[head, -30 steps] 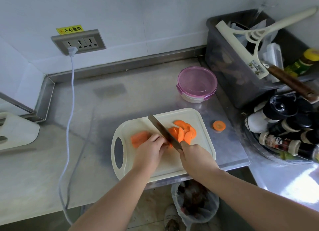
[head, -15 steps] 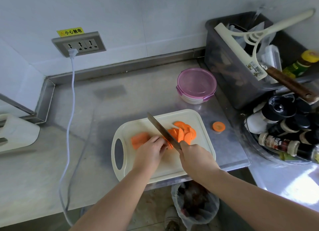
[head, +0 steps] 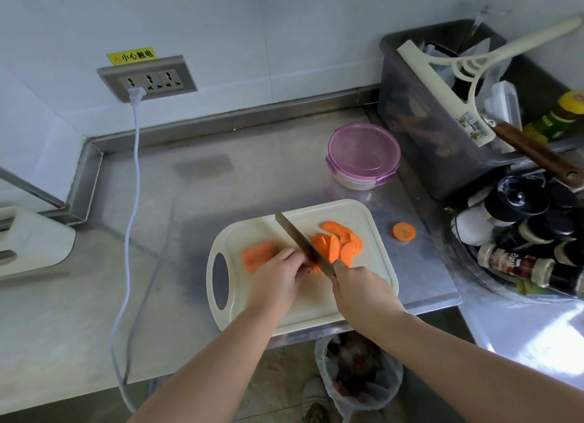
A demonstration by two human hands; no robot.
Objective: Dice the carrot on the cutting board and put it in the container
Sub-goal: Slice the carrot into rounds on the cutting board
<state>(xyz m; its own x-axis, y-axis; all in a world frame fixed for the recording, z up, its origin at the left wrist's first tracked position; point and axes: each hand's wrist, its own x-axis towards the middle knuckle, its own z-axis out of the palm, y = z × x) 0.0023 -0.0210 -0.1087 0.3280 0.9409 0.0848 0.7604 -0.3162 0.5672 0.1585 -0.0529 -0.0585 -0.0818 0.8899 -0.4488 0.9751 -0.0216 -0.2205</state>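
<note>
Stainless steel desk [head: 252, 176] runs along a white wall, with a cream cutting board [head: 246, 233] at its front edge. Beyond the board's far right corner stands the round container [head: 363, 152], its pink lid on. The left hand [head: 278, 280] curls its fingers over the uncut carrot [head: 259, 255] and pins it to the board. The carrot's long axis runs left to right, and its free end sticks out to the left of that hand. The right hand [head: 363, 293] grips the handle of the knife [head: 300, 242]. The blade slants away and leftward across the carrot's cut end, just beside the left fingertips. Right of the blade lies a heap of slices [head: 338, 242]. One stray slice [head: 404, 231] sits on the desk, off the board. Slicing looks under way, with nothing diced yet.
</note>
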